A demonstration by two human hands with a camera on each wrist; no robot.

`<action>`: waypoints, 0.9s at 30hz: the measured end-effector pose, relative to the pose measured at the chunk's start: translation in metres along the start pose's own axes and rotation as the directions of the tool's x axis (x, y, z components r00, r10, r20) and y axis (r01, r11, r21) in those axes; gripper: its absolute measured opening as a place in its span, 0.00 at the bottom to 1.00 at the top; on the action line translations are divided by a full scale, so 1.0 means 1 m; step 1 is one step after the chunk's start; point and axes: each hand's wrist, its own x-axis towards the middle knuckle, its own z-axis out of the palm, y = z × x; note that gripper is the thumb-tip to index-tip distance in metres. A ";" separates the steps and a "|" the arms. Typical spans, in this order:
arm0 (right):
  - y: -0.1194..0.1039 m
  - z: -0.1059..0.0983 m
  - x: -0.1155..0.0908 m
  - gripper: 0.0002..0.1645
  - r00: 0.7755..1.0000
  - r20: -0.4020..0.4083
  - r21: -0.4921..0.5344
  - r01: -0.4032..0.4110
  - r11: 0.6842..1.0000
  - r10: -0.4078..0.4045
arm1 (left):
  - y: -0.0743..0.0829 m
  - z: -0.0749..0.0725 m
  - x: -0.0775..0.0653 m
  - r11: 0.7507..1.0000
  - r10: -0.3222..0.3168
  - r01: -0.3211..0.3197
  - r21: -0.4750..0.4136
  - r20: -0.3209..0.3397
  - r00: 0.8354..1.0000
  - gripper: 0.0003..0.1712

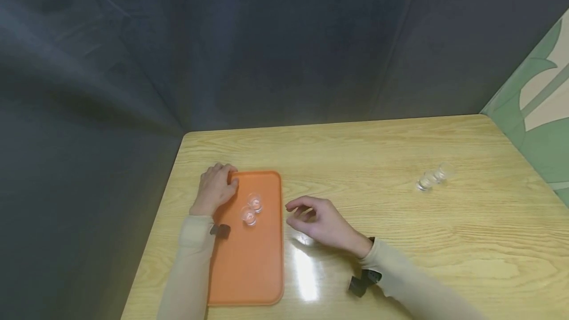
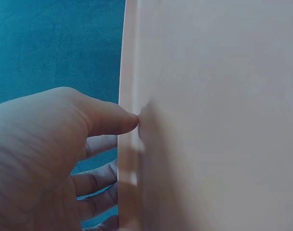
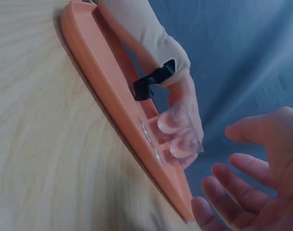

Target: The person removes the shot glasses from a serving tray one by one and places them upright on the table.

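The left hand had its grip pinching the left rim of the orange tray on the tabletop, two clear cups stood on it, and the right hand's grip hung loosely spread beside its right edge.

Here I am across all three live views, upper left to lower right (head, left wrist and right wrist alike), and I can read no text, no label, no brand, no number, no sign anywhere!
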 end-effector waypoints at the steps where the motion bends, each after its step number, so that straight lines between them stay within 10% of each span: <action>1: 0.000 0.003 0.002 0.19 1.000 0.007 0.003 0.004 1.000 -0.004 | 0.000 0.000 0.000 1.000 -0.001 0.001 -0.002 0.002 1.000 0.20; 16: -0.008 0.041 0.026 0.19 0.994 0.059 -0.087 0.095 0.992 -0.090 | 0.001 0.000 0.000 1.000 -0.019 0.019 0.002 0.017 1.000 0.21; 27: -0.006 0.048 0.048 0.17 0.995 -0.068 -0.133 0.062 0.989 -0.072 | 0.001 0.000 -0.001 1.000 -0.009 0.009 -0.004 0.005 1.000 0.21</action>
